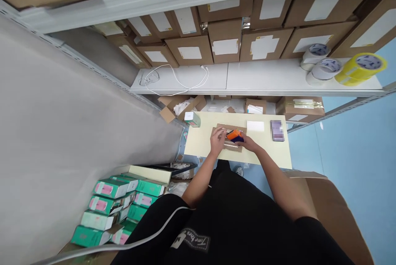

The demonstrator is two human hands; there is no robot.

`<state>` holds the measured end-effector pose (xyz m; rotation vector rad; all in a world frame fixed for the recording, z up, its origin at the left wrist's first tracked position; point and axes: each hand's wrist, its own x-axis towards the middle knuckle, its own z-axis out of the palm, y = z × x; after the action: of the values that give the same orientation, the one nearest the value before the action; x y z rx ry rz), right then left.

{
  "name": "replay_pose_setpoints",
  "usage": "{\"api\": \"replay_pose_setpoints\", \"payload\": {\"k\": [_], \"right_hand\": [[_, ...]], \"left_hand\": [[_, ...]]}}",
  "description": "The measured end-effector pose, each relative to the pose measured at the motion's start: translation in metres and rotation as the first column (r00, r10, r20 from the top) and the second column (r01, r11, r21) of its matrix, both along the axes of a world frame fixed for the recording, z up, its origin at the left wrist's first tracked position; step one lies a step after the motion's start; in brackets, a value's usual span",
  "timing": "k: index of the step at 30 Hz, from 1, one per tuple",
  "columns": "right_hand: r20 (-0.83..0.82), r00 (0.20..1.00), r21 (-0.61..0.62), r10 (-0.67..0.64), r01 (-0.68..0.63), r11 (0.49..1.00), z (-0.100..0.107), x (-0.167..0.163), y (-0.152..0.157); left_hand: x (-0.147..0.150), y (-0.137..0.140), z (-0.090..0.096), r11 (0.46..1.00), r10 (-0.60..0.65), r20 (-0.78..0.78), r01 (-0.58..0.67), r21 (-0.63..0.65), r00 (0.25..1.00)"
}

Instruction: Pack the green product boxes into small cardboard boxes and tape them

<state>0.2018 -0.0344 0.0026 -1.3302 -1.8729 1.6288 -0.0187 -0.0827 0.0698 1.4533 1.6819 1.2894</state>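
Observation:
My right hand (246, 142) is closed on the right side of a small orange and dark-blue box (235, 136), which it holds tilted over the table. At the box's left end is my left hand (218, 140), its fingers bent but apart; whether the fingertips touch the box I cannot make out. Under both hands lies a flat brown cardboard piece (232, 148) with pale strips, partly covered by them. It rests on the pale yellow table (201, 143).
On the table stand a green-and-white box (192, 119), a white box (255, 126) and a purple, blurred item (277, 131). Behind is a shelf (256, 77) with cartons, tape rolls (360, 69) and a white cable (176, 77). Green boxes (105, 190) are piled lower left; an open carton (331, 203) stands right.

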Motion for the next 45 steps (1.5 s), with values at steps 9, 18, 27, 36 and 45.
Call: {"api": "replay_pose_setpoints", "payload": {"k": [9, 18, 27, 36, 45], "right_hand": [[0.129, 0.99, 0.095, 0.062, -0.075, 0.993, 0.019, -0.003, 0.009], [0.258, 0.965, 0.234, -0.056, -0.006, 0.972, 0.039, -0.017, 0.021], [0.341, 0.93, 0.281, -0.134, 0.035, 0.959, 0.029, -0.032, 0.03], [0.404, 0.899, 0.294, -0.168, 0.046, 0.955, 0.019, -0.051, 0.04], [0.39, 0.904, 0.306, -0.177, 0.054, 0.95, 0.024, -0.057, 0.038]], "left_hand": [[-0.032, 0.011, -0.012, 0.973, 0.121, 0.161, -0.085, -0.213, 0.98], [-0.054, 0.023, -0.046, 0.919, 0.284, 0.319, -0.162, -0.359, 0.904], [-0.073, 0.031, -0.082, 0.857, 0.422, 0.371, -0.23, -0.461, 0.827], [-0.083, 0.046, -0.111, 0.729, 0.484, 0.241, -0.235, -0.643, 0.841], [-0.075, 0.045, -0.128, 0.652, 0.385, 0.168, -0.138, -0.746, 0.907]]}}
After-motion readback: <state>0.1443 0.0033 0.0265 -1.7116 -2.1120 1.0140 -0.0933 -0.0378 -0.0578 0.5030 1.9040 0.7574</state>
